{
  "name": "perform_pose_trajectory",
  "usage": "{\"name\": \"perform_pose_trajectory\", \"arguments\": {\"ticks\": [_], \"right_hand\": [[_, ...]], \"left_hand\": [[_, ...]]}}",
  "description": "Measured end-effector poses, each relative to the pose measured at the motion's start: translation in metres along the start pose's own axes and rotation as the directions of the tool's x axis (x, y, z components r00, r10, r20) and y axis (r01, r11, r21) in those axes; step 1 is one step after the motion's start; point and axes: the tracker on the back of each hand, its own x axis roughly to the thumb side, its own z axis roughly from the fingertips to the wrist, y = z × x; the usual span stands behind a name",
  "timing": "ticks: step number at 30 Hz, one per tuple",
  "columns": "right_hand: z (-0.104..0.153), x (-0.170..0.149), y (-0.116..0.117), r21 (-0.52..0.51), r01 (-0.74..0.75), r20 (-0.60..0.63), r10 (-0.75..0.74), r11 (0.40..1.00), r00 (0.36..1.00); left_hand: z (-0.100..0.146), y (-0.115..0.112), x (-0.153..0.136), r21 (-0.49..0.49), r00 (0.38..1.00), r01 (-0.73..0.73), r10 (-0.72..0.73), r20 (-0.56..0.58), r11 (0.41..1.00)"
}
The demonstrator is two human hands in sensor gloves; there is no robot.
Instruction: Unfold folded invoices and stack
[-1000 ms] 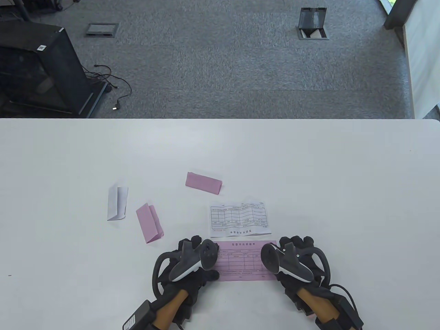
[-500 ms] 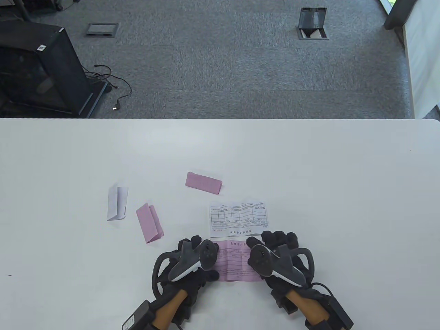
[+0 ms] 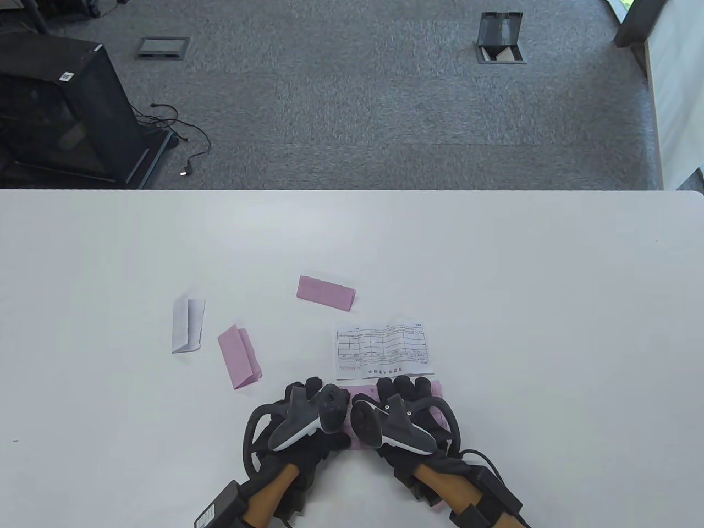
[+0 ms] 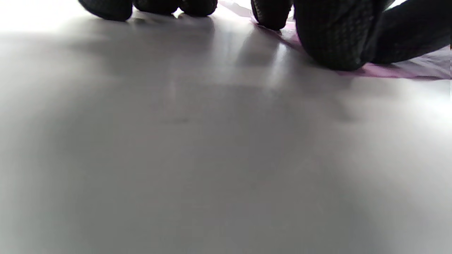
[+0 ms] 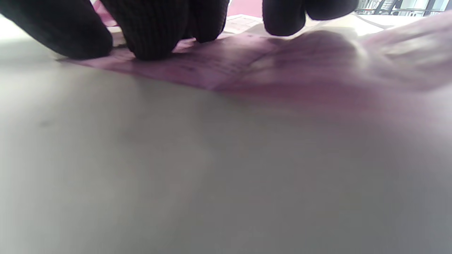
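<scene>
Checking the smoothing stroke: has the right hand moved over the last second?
Yes. The right hand slid left across the pink invoice toward the left hand, which stayed put.

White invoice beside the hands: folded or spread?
Spread. The white invoice lies open, its whole printed table showing, with slight creases at its far edge.

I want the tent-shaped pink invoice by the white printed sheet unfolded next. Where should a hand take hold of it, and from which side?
Judging from the table view, the folded pink invoice stands tented, its ridge along the far edge and a raised open end at its right. Probably best to come from the right end with the right hand, slipping fingers under the upper flap's loose edge and pinching it there.
</scene>
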Motion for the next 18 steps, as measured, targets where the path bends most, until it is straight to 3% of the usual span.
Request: {"name": "perform_pose_trajectory", "arguments": {"ticks": [18], "right_hand": [[0.029,-0.091,0.012,0.013,0.033,-0.184,-0.030,0.999,0.982]], "left_hand": [[0.000,0.000,0.000,-0.007,1.000,-0.002,0.002,-0.002,1.000]]}}
